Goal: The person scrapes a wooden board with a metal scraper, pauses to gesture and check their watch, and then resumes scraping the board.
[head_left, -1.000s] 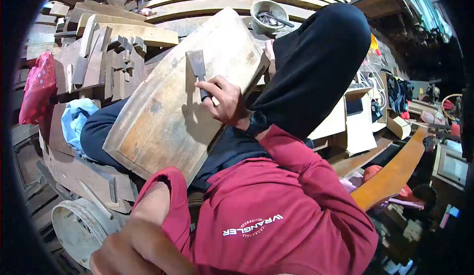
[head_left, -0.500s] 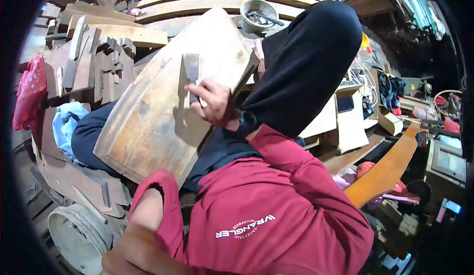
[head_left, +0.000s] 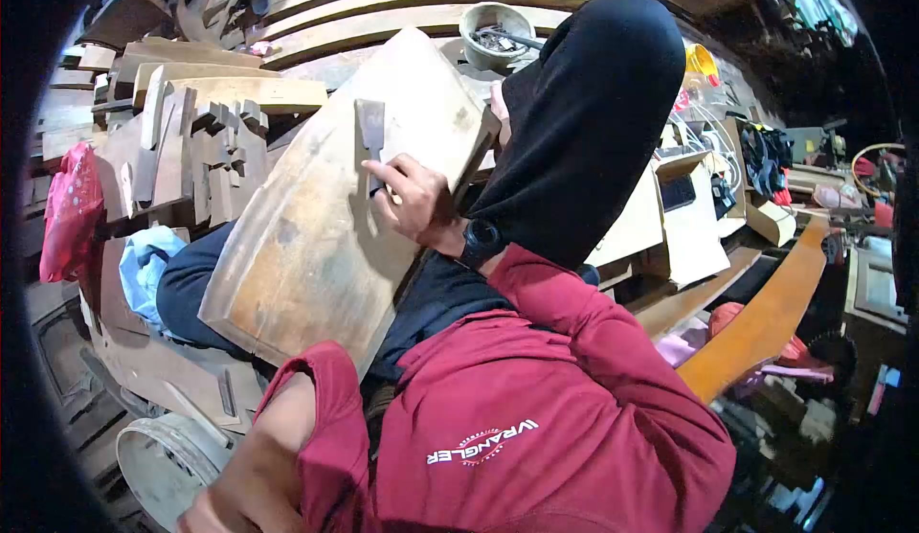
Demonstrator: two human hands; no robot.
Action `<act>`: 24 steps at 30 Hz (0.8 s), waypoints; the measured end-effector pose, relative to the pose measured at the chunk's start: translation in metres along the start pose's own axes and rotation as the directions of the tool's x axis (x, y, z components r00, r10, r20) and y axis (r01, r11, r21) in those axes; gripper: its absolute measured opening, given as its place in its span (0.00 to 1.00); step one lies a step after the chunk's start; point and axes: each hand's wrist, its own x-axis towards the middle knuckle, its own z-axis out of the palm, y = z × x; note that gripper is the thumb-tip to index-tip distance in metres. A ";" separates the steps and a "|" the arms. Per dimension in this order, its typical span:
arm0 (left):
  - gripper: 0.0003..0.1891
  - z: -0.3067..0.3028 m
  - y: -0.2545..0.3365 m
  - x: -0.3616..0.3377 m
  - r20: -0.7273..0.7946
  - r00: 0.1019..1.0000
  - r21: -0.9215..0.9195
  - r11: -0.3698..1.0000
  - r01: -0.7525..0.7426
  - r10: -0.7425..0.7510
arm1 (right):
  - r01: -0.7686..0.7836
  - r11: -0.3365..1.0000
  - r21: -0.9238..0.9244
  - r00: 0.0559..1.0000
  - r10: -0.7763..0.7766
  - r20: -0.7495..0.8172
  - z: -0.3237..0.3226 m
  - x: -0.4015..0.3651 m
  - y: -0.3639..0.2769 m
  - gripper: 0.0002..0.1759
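My right hand (head_left: pixel 417 204), with a dark watch on its wrist, is closed around the handle of a putty knife (head_left: pixel 369 127). Its flat metal blade points away from me over a broad, slightly curved wooden board (head_left: pixel 306 255). The board lies slanted across my lap, pale at the far end and browner, with stains, nearer me. At the lower left my left hand (head_left: pixel 235 504) hangs beside a round whitish bucket (head_left: pixel 158 466); the frame's bottom edge cuts off its fingers. My raised right knee (head_left: pixel 613 73) stands to the right of the board.
Beyond the board stands a small bucket (head_left: pixel 498 21) with dark bits and a stick in it. Wood offcuts (head_left: pixel 215 140) pile up at the left, near a red plastic bag (head_left: pixel 72 212) and a light blue cloth (head_left: pixel 148 260). A curved orange-brown plank (head_left: pixel 766 308) lies at the right.
The view has shifted slightly, so the board and surroundings sit a little differently. My right hand keeps its grip on the putty knife. My left hand has moved slightly down.
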 end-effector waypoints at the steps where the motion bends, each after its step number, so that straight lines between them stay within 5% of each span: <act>1: 0.25 0.007 0.004 -0.002 -0.075 0.994 0.022 0.997 0.077 -0.075 | 0.021 0.999 0.025 1.000 -0.021 -0.001 -0.006 0.001 -0.004 0.24; 4: 0.23 0.018 0.001 -0.003 -0.205 0.967 0.075 0.982 0.171 -0.153 | -0.030 0.999 -0.027 0.999 0.031 0.036 0.004 -0.003 0.000 0.24; 24: 0.24 0.017 -0.011 -0.022 -0.284 0.958 0.153 0.985 0.084 -0.038 | 0.052 0.997 0.057 0.999 -0.051 -0.015 -0.007 0.004 -0.008 0.22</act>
